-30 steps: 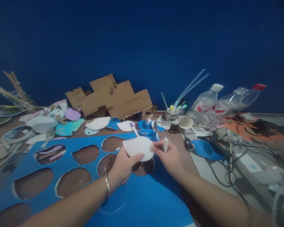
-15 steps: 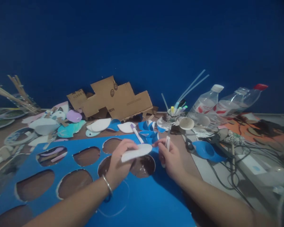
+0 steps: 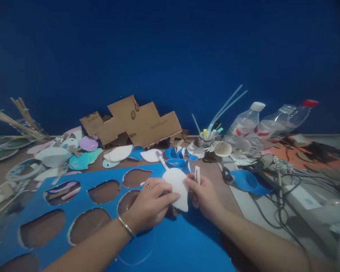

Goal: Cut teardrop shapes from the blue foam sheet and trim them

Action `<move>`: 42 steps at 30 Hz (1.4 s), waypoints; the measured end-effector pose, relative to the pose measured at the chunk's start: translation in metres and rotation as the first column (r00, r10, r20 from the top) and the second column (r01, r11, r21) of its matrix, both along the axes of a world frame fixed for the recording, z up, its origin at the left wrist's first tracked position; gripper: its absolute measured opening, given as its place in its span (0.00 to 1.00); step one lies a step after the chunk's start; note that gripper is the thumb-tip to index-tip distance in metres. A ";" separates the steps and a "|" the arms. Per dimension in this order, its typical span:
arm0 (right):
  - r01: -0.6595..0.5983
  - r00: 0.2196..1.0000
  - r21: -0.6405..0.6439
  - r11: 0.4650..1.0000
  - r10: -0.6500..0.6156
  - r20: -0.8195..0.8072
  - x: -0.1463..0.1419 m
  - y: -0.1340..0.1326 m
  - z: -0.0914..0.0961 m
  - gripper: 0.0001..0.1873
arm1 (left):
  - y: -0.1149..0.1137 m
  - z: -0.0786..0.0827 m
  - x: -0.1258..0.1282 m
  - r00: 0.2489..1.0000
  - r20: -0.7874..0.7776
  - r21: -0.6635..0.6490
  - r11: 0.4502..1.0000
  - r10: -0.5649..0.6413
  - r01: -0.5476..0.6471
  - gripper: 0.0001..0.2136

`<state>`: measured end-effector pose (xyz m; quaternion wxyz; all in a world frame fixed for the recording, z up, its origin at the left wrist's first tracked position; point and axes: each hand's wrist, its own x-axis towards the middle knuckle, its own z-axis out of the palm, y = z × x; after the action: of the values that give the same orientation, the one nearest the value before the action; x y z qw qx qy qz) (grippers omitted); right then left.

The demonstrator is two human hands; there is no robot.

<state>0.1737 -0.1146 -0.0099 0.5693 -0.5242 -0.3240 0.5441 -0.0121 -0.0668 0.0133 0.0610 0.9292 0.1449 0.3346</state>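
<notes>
Two bare hands are at work over one blue sheet [image 3: 172, 247], and between them is a single white leaf-shaped piece [image 3: 178, 184], held just above the sheet. The left hand [image 3: 153, 202], wearing one ring [image 3: 149, 186] and one bracelet [image 3: 126, 226], has its thumb and fingers closed on the piece's left side. The right hand [image 3: 205, 194] has its fingers curled around one slim white tool [image 3: 197, 175], which stands nearly upright, while the thumb touches or nearly touches the piece's right edge. I count seven openings [image 3: 42, 228] cut in the sheet, some only partly in sight; what lies behind the hands I can't tell. One purple-capped marker [image 3: 161, 159] lies just beyond the piece. Farther back lean three plastic bottles [image 3: 245, 121] and two long pale strips [image 3: 227, 104], and one large cardboard cutout [image 3: 143, 124] props near the wall. Half a second ago the white piece was nearly edge-on, with the right thumb clear of it; now its broad face shows, point downward, whereas a second ago that point aimed left.
</notes>
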 end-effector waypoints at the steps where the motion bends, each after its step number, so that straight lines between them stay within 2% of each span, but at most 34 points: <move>1: 0.027 1.000 0.003 1.000 -0.027 0.010 0.001 0.001 0.000 0.18 | 0.000 -0.001 0.000 0.999 -0.024 -0.055 0.998 -0.026 0.024 0.15; 3: 0.058 0.998 0.007 0.998 -0.059 0.030 0.003 0.003 0.000 0.18 | 0.001 -0.005 -0.001 0.999 -0.023 -0.174 0.984 -0.038 0.034 0.17; 4: 0.065 0.997 0.009 0.998 -0.065 0.041 0.003 0.004 0.000 0.18 | 0.001 -0.007 0.000 1.000 0.000 -0.238 0.971 -0.002 0.002 0.17; 5: 0.068 0.996 0.011 0.998 -0.069 0.053 0.003 0.004 0.000 0.18 | 0.001 -0.009 0.001 0.997 0.041 -0.317 0.947 0.069 -0.053 0.16; 6: 0.069 0.996 0.013 0.998 -0.070 0.064 0.003 0.004 0.000 0.18 | 0.000 -0.011 0.003 0.982 0.092 -0.421 0.900 0.166 -0.113 0.16; 7: 0.067 0.995 0.017 0.998 -0.069 0.075 0.002 0.004 0.000 0.18 | -0.001 -0.012 0.006 0.952 0.139 -0.545 0.824 0.272 -0.156 0.18; 8: 0.064 0.994 0.024 0.998 -0.066 0.087 0.002 0.004 0.000 0.17 | -0.003 -0.012 0.010 0.914 0.178 -0.681 0.716 0.366 -0.154 0.22; 10: 0.043 0.992 0.042 0.998 -0.048 0.113 -0.001 0.003 0.000 0.17 | -0.007 -0.011 0.017 0.870 0.205 -0.904 0.427 0.449 -0.008 0.27; 11: 0.024 0.991 0.055 0.998 -0.031 0.127 -0.002 0.001 -0.001 0.17 | -0.009 -0.011 0.020 0.865 0.204 -0.957 0.279 0.457 0.079 0.26; 12: 0.000 0.990 0.069 0.998 -0.009 0.139 -0.004 0.000 -0.001 0.17 | -0.010 -0.009 0.023 0.865 0.201 -0.977 0.160 0.460 0.142 0.24; 13: -0.025 0.989 0.085 0.996 0.013 0.147 -0.005 -0.002 -0.001 0.18 | -0.011 -0.008 0.025 0.862 0.196 -0.981 0.082 0.467 0.178 0.23; 14: -0.048 0.988 0.103 0.993 0.032 0.151 -0.007 -0.005 -0.002 0.18 | -0.012 -0.007 0.026 0.857 0.186 -0.981 0.039 0.480 0.191 0.21; 16: -0.071 0.988 0.139 0.988 0.050 0.147 -0.009 -0.009 -0.002 0.19 | -0.011 -0.005 0.025 0.837 0.169 -0.984 0.036 0.521 0.177 0.21; 21: -0.062 0.986 0.159 0.985 0.036 0.164 -0.009 -0.011 -0.004 0.16 | -0.005 -0.001 0.020 0.760 0.151 -0.988 0.121 0.632 0.097 0.22; 24: -0.073 0.981 0.161 0.984 0.042 0.190 -0.007 -0.005 -0.007 0.15 | -0.006 0.000 0.020 0.737 0.154 -0.987 0.140 0.658 0.080 0.22; 30: -0.168 0.956 0.214 0.962 0.106 0.274 -0.004 -0.004 -0.013 0.16 | -0.008 0.004 0.020 0.742 0.137 -0.988 0.139 0.656 0.059 0.23; 35: -0.179 0.919 0.272 0.945 0.063 0.388 0.005 -0.003 -0.011 0.16 | -0.010 0.008 0.019 0.741 0.125 -0.990 0.133 0.660 0.049 0.21; 42: -0.193 0.879 0.244 0.950 0.057 0.473 0.007 -0.002 -0.008 0.17 | -0.017 0.013 0.020 0.716 0.152 -0.988 0.119 0.682 0.096 0.20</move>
<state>0.1807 -0.1163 -0.0175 0.5089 -0.5288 -0.5574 0.3882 0.0084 -0.0843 0.0258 0.5980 0.4596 0.4895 0.4377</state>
